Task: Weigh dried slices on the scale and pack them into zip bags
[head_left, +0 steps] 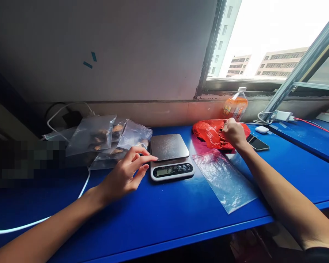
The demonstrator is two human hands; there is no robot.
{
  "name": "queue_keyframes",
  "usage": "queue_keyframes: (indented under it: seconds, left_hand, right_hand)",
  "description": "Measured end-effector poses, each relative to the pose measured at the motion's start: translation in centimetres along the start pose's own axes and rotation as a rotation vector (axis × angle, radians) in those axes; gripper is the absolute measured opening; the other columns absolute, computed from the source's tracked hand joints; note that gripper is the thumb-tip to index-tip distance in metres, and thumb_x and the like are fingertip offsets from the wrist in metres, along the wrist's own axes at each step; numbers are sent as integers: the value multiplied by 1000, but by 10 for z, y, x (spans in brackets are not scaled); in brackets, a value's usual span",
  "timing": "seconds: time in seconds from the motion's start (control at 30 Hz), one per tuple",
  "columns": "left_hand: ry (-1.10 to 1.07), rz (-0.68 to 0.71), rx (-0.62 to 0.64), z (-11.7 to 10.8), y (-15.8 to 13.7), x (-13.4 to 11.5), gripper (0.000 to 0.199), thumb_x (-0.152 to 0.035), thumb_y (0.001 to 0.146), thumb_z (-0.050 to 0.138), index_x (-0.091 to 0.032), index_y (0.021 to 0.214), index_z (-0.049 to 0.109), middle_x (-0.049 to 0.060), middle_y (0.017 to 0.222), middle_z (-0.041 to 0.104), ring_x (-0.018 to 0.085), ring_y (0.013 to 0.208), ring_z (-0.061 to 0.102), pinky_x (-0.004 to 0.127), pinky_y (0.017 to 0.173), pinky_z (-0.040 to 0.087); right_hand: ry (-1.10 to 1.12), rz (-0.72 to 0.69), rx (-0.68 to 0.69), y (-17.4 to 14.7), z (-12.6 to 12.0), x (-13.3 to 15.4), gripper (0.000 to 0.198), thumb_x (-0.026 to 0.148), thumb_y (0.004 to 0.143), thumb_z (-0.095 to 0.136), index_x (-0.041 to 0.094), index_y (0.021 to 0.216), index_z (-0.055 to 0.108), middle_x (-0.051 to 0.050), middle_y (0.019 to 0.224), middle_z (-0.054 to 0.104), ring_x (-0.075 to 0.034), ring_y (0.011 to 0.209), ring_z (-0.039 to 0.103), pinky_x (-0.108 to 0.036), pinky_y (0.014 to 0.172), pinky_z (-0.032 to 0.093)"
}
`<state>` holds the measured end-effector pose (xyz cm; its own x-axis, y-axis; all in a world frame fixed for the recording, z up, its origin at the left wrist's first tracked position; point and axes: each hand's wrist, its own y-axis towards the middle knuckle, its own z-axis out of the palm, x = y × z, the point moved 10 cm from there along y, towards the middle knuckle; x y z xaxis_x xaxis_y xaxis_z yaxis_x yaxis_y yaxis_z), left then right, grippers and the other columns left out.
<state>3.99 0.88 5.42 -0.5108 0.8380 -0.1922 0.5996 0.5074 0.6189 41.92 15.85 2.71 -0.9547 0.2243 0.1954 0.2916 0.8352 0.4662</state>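
Note:
A digital kitchen scale [170, 148] with a steel plate stands on the blue table, its display reading 0.0. My left hand [130, 170] is at the scale's left side, fingers apart and holding nothing, with the index fingertip at the plate's front left edge. Over the red plastic bag [205, 133] my right hand [233, 132] is closed, its fingertips turned down toward dark dried pieces in the bag. What it grips is hidden. Between the scale and my right forearm a clear plastic bag [226, 180] lies flat, its top end by the red bag.
Several clear bags [101, 135] with brownish dried pieces lie left of the scale. Behind the red bag stands a bottle of orange drink [237, 104]. A phone [259, 142], a white earbud case [261, 129] and a charger [283, 115] with cables sit at the right. A white cable [83, 188] crosses the left side.

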Motion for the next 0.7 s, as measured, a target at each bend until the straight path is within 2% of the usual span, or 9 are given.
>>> queue_keyframes:
  seconds: [0.13,0.27,0.47,0.6,0.7]
  left_hand:
    - [-38,-1,72,7,0,-4,33,-5,92,48,-22,117,62,6,112,54,12,83,62,22,69,57]
    - [-68,-4,93,10,-1,-5,36,-4,92,48,-23,120,60,7,114,55,12,85,64,22,71,57]
    - [-106,-12,30,8,-3,-2,34,-2,91,46,-23,114,60,4,105,60,15,89,65,24,74,57]
    - [-110,-58,14,8,-5,3,34,-2,91,45,-24,112,60,3,103,62,15,89,65,26,75,56]
    - [-128,-38,17,7,-4,1,34,-1,91,46,-23,111,61,3,101,62,15,89,65,26,76,56]
  right_hand:
    - [16,-40,-11,-6,4,14,40,32,99,27,9,103,59,-22,88,68,-33,84,63,-37,71,39]
    - [19,-57,-45,-6,5,15,39,31,98,26,12,95,61,-20,85,68,-31,82,61,-36,69,37]
    - [73,-62,-94,1,1,-1,40,31,95,26,17,82,61,-17,78,67,-26,72,58,-33,63,34]
    - [114,-106,-50,3,10,-4,37,29,92,31,20,67,57,-14,75,68,-23,68,58,-32,62,35]
    - [139,-154,20,1,20,-2,30,26,87,40,20,62,57,-12,75,69,-22,70,59,-30,63,38]
